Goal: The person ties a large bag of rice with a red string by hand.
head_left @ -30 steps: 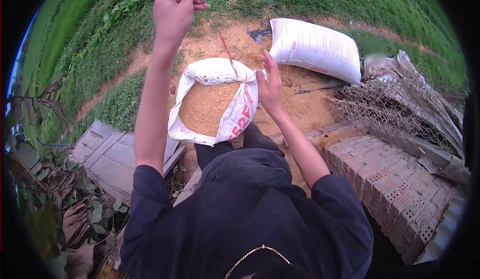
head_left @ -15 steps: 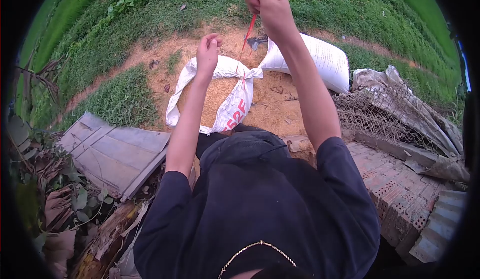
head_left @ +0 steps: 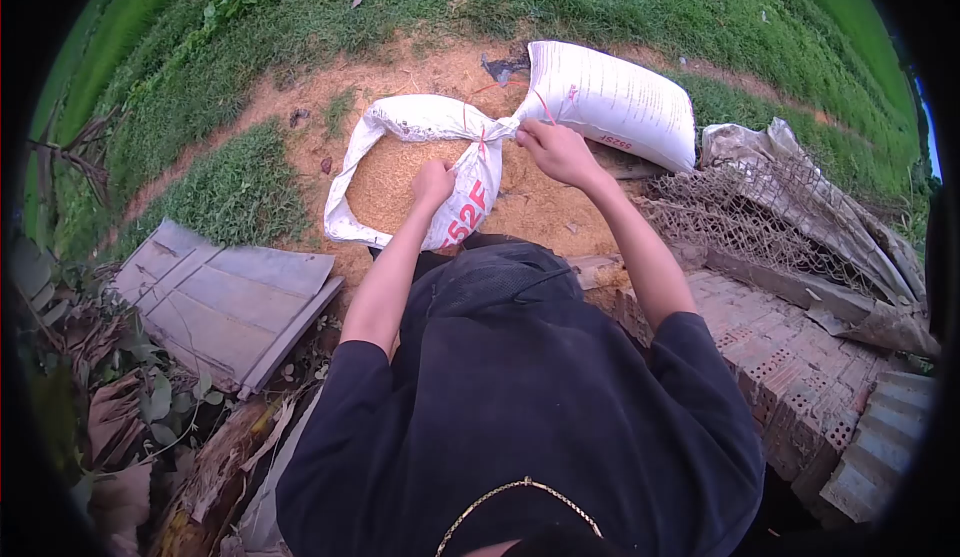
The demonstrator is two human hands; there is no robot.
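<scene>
I count two sacks on the sandy ground. The open white woven sack with red print (head_left: 468,215) stands just ahead of my knees, filled with tan husky grain (head_left: 388,185). One sealed white woven sack (head_left: 612,103) lies flat behind it. Both hands are on the open one. My left hand (head_left: 432,183) is a fist clamped on its near rim. My right hand (head_left: 556,151) pinches the single thin red twine (head_left: 481,143) at the bunched corner. One grey wooden panel (head_left: 225,297) lies to the left.
</scene>
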